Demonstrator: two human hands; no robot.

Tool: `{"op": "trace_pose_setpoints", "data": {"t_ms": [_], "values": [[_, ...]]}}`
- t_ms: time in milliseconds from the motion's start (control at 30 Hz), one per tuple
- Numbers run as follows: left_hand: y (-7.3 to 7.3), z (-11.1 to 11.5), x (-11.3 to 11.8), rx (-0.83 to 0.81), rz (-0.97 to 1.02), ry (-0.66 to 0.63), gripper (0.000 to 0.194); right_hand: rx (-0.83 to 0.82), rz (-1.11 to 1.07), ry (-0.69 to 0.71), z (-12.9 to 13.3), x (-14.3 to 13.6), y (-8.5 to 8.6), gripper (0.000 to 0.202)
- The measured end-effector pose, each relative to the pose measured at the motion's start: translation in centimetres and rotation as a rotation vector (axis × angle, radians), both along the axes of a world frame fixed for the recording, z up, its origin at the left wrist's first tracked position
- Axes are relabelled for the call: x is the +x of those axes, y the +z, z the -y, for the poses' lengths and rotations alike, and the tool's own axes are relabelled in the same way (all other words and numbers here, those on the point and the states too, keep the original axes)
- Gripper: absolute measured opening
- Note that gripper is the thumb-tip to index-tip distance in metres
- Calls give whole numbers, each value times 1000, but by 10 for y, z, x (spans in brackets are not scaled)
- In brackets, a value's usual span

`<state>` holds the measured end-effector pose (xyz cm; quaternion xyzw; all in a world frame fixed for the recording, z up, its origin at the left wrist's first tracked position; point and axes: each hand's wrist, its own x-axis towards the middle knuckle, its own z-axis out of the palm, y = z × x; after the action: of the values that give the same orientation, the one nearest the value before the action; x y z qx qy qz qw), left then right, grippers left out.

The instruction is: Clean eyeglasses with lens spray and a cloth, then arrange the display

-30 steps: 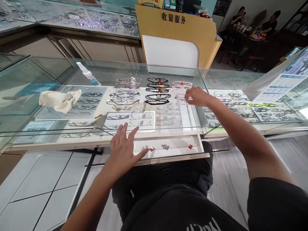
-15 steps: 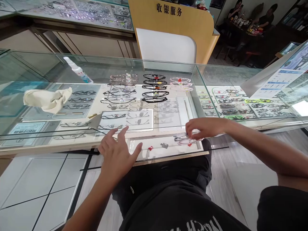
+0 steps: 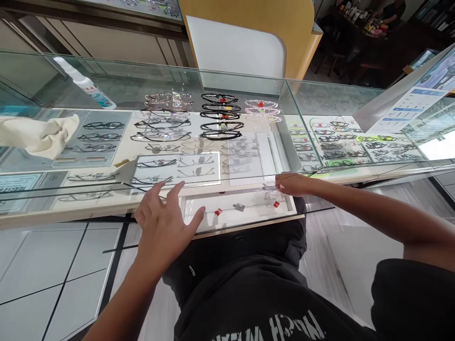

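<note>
My view does not show all of the pale glasses (image 3: 269, 187): the right hand (image 3: 292, 183) covers one part, and the rest is blurred. The left edge cuts the cream cloth (image 3: 42, 136), and the top edge cuts the person (image 3: 394, 10) far behind. The print (image 3: 95, 92) on the white bottle (image 3: 80, 81) is too small for me to read.

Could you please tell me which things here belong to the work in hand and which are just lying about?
Seemingly in use: clear glasses at the right hand; open drawer; pink glasses; black glasses.

Seemingly lying about: spray bottle; cloth; paper sign.
</note>
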<state>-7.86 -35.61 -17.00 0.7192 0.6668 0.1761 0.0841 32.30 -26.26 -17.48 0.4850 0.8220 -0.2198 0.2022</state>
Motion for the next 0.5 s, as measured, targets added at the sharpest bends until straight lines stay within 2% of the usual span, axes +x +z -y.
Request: {"op": "trace_pose_setpoints", "data": {"t_ms": [100, 233, 367, 500], "values": [[-2, 3, 0, 4, 5, -18, 79, 130, 51, -23, -22, 17, -26, 24], [-2, 4, 0, -17, 15, -16, 81, 215, 54, 37, -46, 37, -49, 31], [-3, 4, 0, -9, 22, -13, 80, 260, 57, 71, -55, 47, -68, 37], [-6, 3, -1, 6, 16, 5, 77, 277, 69, 76, -57, 50, -80, 33]]}}
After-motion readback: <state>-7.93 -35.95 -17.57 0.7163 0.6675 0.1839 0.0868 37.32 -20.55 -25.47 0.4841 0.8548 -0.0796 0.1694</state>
